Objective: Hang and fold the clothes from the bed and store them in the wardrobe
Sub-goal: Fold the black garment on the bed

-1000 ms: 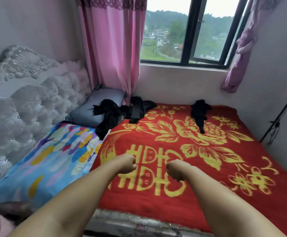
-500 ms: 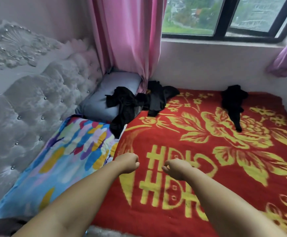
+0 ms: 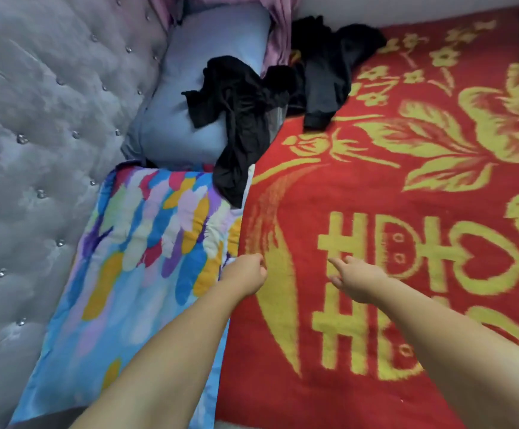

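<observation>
Red blanket [image 3: 375, 187] lies under your hands: your left hand [image 3: 247, 274] is curled into an empty fist, your right hand [image 3: 357, 281] is half open, fingers extended, holding nothing. Farther off, black clothes [image 3: 242, 119] drape the grey pillow [image 3: 190, 97] and the colourful pillow [image 3: 134, 258].

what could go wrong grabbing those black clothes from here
The black garment draped over the grey pillow and the one beside it appear tangled, so lifting one may drag the other. The pink curtain hangs between them and could get snagged. Both hands, left and right, are empty and well short of them.
</observation>
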Demonstrator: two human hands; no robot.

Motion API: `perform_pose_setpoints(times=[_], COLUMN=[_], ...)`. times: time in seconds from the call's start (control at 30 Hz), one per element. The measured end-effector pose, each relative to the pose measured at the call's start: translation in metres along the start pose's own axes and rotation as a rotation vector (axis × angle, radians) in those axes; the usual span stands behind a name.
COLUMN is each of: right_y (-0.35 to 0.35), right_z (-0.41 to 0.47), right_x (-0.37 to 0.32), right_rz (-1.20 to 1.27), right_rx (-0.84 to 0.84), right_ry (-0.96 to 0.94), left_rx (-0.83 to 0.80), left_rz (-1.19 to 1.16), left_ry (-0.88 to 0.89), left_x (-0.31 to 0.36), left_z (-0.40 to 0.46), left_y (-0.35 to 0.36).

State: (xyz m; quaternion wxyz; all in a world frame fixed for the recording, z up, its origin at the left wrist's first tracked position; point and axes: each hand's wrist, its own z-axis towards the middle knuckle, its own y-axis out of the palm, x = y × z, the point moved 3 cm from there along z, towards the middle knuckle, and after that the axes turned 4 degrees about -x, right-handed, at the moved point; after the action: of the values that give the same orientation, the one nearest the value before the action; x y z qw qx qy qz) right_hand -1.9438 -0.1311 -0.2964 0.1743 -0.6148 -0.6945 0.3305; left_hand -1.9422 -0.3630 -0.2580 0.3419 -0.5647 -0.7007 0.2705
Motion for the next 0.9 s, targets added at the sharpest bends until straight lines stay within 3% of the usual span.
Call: perform_pose_setpoints(times=[0.27,0.4,0.6,0.8,0.9], right_y=[0.004,0.022,0.040,0.040,0.039], right_z=[0.184,0.251,0.280,0.283,0.288], right_x=[-0.054,-0.072,-0.074,-0.074,-0.069], right_rz=[-0.099,-0.024,-0.029,-0.060,-0.054], right_rx=[0.267,0.354,0.730,0.734,0.722], right_ry=[-0.147,-0.032,-0.068,-0.075,-0.075], left_rx=[0.200,0.216,0.393,0.463,0.354], left_rz=[0.323,0.368,0.570,0.212,0.120], left_ry=[0.100,0.061,0.164,0.204,0.159], left_x=[-0.066,-0.106,-0.135,-0.115,-0.102], left_z=[0.171,0.243,0.309,0.343,0.343], left_y=[-0.030,-0.038,-0.028,-0.047,-0.061])
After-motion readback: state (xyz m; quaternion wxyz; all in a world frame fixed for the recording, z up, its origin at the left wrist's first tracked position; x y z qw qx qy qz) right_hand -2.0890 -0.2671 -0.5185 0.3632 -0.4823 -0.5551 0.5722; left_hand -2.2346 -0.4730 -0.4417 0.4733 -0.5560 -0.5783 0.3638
